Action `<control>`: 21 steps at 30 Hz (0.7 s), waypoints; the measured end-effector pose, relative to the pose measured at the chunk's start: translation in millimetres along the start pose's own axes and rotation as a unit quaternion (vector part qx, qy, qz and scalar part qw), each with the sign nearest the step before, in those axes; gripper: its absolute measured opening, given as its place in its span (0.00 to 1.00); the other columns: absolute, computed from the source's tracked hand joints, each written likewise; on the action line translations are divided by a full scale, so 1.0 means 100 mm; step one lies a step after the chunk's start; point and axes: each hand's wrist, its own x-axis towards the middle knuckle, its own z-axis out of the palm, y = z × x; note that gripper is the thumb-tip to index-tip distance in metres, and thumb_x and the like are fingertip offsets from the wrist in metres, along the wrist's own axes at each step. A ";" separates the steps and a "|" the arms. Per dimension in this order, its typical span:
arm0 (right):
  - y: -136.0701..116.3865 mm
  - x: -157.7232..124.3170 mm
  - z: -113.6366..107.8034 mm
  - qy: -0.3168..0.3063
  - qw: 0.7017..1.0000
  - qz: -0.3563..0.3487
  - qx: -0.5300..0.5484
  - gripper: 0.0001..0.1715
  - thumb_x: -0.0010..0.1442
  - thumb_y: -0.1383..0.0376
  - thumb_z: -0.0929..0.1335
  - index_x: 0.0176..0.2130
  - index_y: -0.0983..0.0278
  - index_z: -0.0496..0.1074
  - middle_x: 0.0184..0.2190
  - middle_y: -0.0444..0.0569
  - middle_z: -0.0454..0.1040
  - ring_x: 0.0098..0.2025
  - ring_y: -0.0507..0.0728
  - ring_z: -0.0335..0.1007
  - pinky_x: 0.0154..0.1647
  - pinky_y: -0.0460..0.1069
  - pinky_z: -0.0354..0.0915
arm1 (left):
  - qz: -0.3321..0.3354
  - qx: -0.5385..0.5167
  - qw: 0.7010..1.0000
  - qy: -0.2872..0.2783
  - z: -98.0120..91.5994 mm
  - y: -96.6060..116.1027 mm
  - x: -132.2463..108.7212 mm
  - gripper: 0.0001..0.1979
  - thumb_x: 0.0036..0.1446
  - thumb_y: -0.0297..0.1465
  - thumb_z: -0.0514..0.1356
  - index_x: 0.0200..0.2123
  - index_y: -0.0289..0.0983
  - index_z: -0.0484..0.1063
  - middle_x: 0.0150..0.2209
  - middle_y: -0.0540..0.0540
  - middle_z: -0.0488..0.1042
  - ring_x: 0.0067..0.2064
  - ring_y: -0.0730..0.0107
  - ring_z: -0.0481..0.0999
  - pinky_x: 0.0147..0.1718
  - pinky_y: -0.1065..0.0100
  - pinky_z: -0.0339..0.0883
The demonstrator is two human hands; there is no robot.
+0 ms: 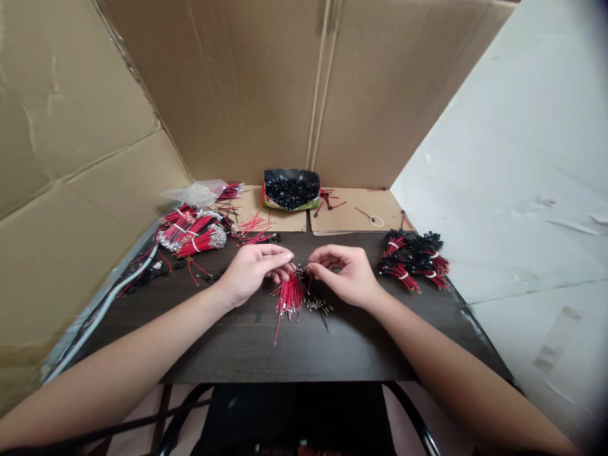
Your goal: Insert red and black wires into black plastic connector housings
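My left hand (254,271) and my right hand (342,273) meet over the middle of a dark table (266,342). Both pinch a bunch of short red and black wires (291,296) that fans down toward me from between the fingertips. The left fingers are pressed together on the top of the bunch. The right fingers are curled and pinch at the black ends by the bunch's top. A few loose wires with metal tips (319,306) lie on the table just below my right hand.
Tied bundles of red wires (190,233) lie at the left, and bundles with black connectors (413,259) at the right. A small box of black parts (291,189) stands at the back on cardboard. Cardboard walls surround the table. A clear plastic bag (197,192) lies back left.
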 end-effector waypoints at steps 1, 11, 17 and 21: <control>0.01 0.00 0.01 0.007 1.000 0.013 0.021 0.12 0.65 0.57 0.77 0.41 0.64 0.81 0.33 0.49 0.83 0.30 0.53 0.79 0.32 0.48 0.75 | -0.001 0.002 1.000 0.001 0.00 -0.01 0.00 0.16 0.55 0.40 0.77 0.38 0.32 0.84 0.33 0.38 0.84 0.30 0.68 0.81 0.29 0.70 0.73; -0.08 -0.03 0.05 -0.016 0.993 0.050 0.109 0.24 0.66 0.57 0.77 0.58 0.61 0.75 0.38 0.47 0.82 0.31 0.52 0.78 0.30 0.47 0.74 | -0.014 -0.009 1.000 0.008 0.02 -0.03 -0.02 0.18 0.57 0.37 0.75 0.47 0.31 0.84 0.40 0.33 0.86 0.32 0.64 0.84 0.26 0.69 0.75; -0.06 -0.02 0.07 -0.003 0.994 0.065 0.089 0.18 0.61 0.56 0.80 0.45 0.64 0.82 0.35 0.49 0.85 0.33 0.54 0.80 0.31 0.47 0.72 | 0.000 0.000 1.000 0.005 0.04 -0.02 -0.02 0.18 0.56 0.35 0.75 0.47 0.31 0.82 0.39 0.36 0.85 0.31 0.65 0.83 0.25 0.69 0.75; -0.05 -0.02 0.06 0.009 0.995 0.057 0.084 0.14 0.60 0.56 0.81 0.42 0.62 0.86 0.37 0.51 0.86 0.33 0.54 0.80 0.33 0.49 0.74 | 0.004 0.010 1.000 -0.003 0.05 -0.02 -0.02 0.20 0.56 0.37 0.76 0.46 0.30 0.81 0.38 0.36 0.85 0.30 0.65 0.83 0.25 0.69 0.75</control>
